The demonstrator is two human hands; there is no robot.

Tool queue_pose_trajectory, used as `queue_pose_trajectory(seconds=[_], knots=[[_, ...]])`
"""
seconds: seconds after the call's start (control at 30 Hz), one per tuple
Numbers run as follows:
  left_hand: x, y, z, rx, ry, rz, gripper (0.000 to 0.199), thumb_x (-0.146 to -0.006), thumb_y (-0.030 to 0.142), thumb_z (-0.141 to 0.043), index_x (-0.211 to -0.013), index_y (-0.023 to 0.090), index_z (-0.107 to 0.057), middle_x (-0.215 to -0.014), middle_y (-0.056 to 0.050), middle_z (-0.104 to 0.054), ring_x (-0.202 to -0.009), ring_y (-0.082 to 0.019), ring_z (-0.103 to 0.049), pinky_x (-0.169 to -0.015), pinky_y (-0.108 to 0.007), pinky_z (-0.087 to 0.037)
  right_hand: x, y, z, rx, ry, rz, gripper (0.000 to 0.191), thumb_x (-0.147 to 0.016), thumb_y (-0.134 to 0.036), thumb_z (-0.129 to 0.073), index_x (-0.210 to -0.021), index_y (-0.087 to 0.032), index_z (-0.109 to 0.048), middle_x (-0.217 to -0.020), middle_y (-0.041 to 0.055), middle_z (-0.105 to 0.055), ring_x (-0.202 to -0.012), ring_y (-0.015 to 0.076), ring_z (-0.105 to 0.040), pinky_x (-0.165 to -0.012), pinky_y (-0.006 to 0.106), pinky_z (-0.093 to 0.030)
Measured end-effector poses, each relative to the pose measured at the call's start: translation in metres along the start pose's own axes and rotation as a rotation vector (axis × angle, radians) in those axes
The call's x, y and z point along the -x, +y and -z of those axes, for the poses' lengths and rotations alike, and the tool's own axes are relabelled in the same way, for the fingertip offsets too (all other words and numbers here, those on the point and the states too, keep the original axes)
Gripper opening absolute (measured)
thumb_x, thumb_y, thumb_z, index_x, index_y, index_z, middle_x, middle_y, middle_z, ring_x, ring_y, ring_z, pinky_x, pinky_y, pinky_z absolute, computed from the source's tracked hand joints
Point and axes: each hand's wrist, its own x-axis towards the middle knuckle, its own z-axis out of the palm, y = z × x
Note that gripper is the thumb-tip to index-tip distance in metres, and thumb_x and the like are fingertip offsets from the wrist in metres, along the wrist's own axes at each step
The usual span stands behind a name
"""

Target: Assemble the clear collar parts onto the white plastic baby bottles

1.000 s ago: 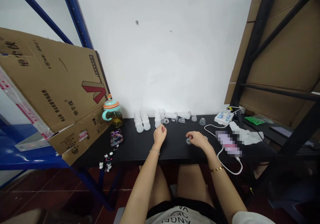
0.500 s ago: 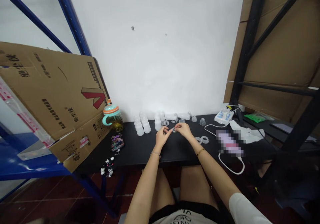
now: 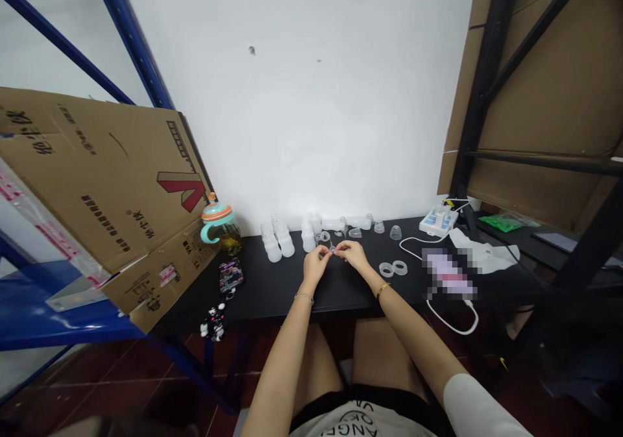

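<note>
Between my two hands is a small clear piece (image 3: 332, 249), pinched from both sides over the black table (image 3: 272, 287). My left hand (image 3: 315, 263) has its fingertips closed on the left side of it, and my right hand (image 3: 352, 255) grips the right side. Its exact shape is too small to tell. Two translucent rings (image 3: 400, 267) lie right of my right hand. Behind my hands, white-and-clear bottles (image 3: 308, 237) lie near the wall. Clear domed caps (image 3: 395, 232) stand at the back right.
At the left are a cardboard box (image 3: 121, 197), a teal-lidded jug (image 3: 221, 229) and a phone (image 3: 230, 275) with a charm strap. On the right are a power strip (image 3: 438, 221), a white cable, crumpled white material (image 3: 481, 252) and a blurred-out item (image 3: 450, 273).
Both hands have moved slightly left with the small clear piece, and my right fingers have come closer to my left. The camera view has shifted a little.
</note>
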Motion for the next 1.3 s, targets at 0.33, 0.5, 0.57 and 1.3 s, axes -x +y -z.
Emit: queue_pose_trajectory(seconds=[0.33,0.5,0.57,1.3], knots=[[0.0019,0.0016,0.0021,-0.026,-0.002,0.008,0.008,-0.088,0.027,-0.063,-0.086,0.023,-0.070,-0.080,0.002,-0.073,-0.060,-0.012,-0.062,-0.065,-0.023,-0.041,-0.0019,0.0034,-0.0008,-0.073,-0.044,-0.027,0.016,-0.065,-0.030,-0.080,-0.070,-0.018,-0.071,-0.059,-0.0002,-0.065,-0.051,0.0127,-0.057,-0.042,0.020,-0.040],[0.0019,0.0015,0.0019,-0.029,0.009,0.004,0.007,-0.087,0.026,-0.063,-0.086,0.023,-0.070,-0.084,0.002,-0.074,-0.060,-0.012,-0.061,-0.065,-0.024,-0.042,-0.0009,0.0020,0.0000,-0.091,-0.047,-0.040,0.015,-0.065,-0.028,-0.080,-0.071,-0.018,-0.071,-0.060,0.0002,-0.066,-0.050,0.0121,-0.057,-0.041,0.019,-0.041],[0.0014,0.0001,0.0012,-0.018,0.012,0.001,0.006,-0.086,0.026,-0.065,-0.088,0.023,-0.069,-0.090,0.002,-0.075,-0.060,-0.011,-0.061,-0.065,-0.024,-0.043,-0.0001,0.0010,0.0005,-0.098,-0.048,-0.046,0.014,-0.065,-0.026,-0.080,-0.071,-0.018,-0.071,-0.061,0.0002,-0.066,-0.050,0.0118,-0.058,-0.041,0.019,-0.041],[0.0014,-0.0003,0.0002,-0.036,-0.032,0.046,0.008,-0.088,0.032,-0.066,-0.088,0.024,-0.068,-0.086,0.001,-0.074,-0.063,-0.012,-0.063,-0.065,-0.023,-0.043,0.0035,-0.0044,0.0025,-0.116,-0.048,-0.090,0.011,-0.066,-0.020,-0.078,-0.071,-0.017,-0.068,-0.059,-0.0004,-0.066,-0.047,0.0101,-0.058,-0.040,0.016,-0.042]])
